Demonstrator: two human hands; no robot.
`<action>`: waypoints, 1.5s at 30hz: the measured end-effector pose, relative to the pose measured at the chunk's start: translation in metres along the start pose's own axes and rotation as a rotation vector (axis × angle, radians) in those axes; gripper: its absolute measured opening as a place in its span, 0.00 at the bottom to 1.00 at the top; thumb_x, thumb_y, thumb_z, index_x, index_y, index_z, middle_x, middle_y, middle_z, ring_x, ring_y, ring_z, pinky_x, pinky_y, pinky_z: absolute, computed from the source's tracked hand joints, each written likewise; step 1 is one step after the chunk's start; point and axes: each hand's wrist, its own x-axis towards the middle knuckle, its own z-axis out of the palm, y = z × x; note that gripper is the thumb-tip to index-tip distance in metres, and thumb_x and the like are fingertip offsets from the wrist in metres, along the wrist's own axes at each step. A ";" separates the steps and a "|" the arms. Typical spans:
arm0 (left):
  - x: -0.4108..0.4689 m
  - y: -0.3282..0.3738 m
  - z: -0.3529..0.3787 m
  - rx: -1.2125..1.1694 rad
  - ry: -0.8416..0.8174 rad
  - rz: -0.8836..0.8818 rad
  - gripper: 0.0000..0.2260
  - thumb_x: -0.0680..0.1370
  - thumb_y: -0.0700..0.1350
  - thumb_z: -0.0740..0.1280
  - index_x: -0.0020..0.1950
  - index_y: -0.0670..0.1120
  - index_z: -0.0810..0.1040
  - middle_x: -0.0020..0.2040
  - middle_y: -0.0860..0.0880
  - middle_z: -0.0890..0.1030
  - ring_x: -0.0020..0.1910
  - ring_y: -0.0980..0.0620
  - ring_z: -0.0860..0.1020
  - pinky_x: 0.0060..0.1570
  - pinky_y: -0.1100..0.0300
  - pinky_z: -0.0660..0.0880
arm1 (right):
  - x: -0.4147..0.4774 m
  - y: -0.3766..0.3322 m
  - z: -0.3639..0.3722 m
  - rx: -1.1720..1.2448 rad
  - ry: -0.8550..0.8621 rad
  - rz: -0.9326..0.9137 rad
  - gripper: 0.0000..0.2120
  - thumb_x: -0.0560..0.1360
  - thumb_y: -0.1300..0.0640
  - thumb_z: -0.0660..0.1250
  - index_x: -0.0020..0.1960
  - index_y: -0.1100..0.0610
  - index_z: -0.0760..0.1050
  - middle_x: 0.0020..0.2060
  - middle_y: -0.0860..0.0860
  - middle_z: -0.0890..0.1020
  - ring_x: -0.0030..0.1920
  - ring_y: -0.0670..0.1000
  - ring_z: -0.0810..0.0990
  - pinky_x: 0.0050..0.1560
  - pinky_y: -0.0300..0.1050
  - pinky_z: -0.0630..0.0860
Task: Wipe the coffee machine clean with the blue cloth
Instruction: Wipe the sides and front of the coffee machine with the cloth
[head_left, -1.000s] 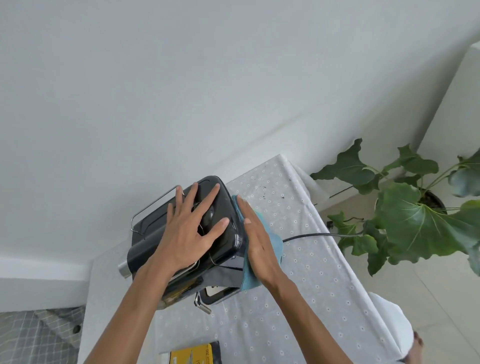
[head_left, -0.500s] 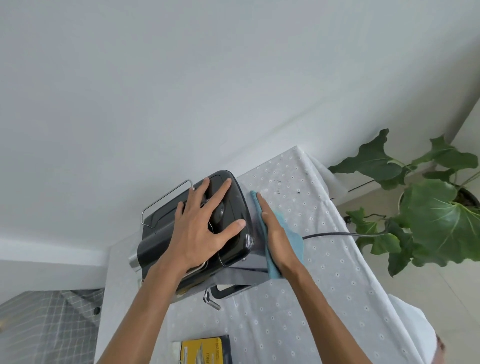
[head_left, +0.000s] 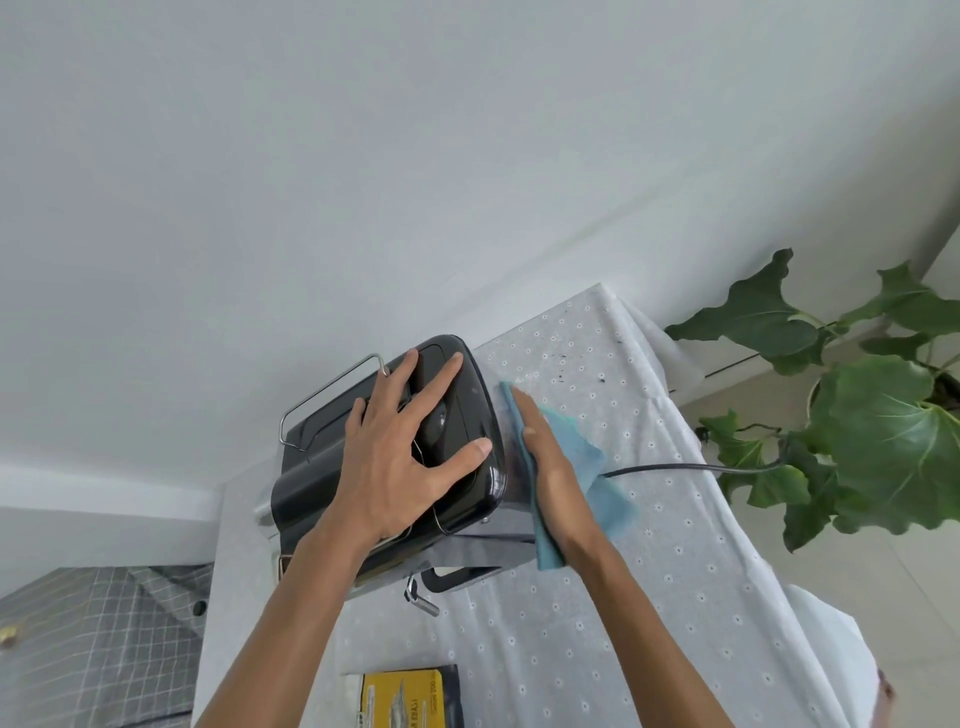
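A: Near edge of the table (head_left: 597, 649) first?
B: Yellow-and-black packet (head_left: 410, 696) at the near edge, untouched. Behind it both forearms reach in.
A: Left hand?
B: Left hand (head_left: 400, 467) flat on top of the coffee machine (head_left: 462, 415), fingers spread wide, gripping nothing, just bracing it.
A: Right?
B: Right hand (head_left: 545, 467) flat, fingers together, pressing the blue cloth (head_left: 592, 467) against the machine's right side panel. Palm pins the cloth, not pinched.
A: Change from a second ago?
B: The right hand has slid along that side toward the back and higher; the cloth now bunches and trails out behind the palm. Left hand has stayed planted.
A: Meaning?
B: I'd judge a wipe stroke mid-pass on the right side; top and front probably still to do.
A: Farther back?
B: Black power cord (head_left: 675, 467) runs off the table's right edge toward the potted plant (head_left: 857, 441). Dark specks near the far right corner. White wall behind.
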 end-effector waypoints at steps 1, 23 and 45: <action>0.000 0.000 0.000 0.001 -0.001 -0.002 0.35 0.69 0.73 0.59 0.75 0.73 0.52 0.80 0.55 0.52 0.79 0.51 0.52 0.75 0.38 0.51 | 0.007 -0.007 0.005 -0.010 -0.082 -0.036 0.23 0.82 0.38 0.49 0.77 0.32 0.63 0.79 0.37 0.63 0.81 0.42 0.57 0.81 0.51 0.52; 0.004 -0.002 0.001 0.002 -0.006 -0.014 0.36 0.67 0.76 0.57 0.74 0.74 0.52 0.80 0.55 0.52 0.78 0.53 0.55 0.73 0.37 0.54 | 0.091 -0.031 -0.014 -0.222 -0.169 0.293 0.23 0.85 0.46 0.51 0.56 0.58 0.80 0.55 0.57 0.85 0.54 0.52 0.84 0.61 0.47 0.79; 0.004 -0.005 0.006 0.012 0.058 -0.006 0.36 0.66 0.77 0.56 0.73 0.74 0.53 0.80 0.54 0.55 0.77 0.54 0.58 0.73 0.37 0.55 | -0.030 -0.016 -0.005 0.050 0.103 0.194 0.15 0.88 0.49 0.51 0.70 0.33 0.62 0.59 0.23 0.63 0.63 0.26 0.64 0.70 0.34 0.55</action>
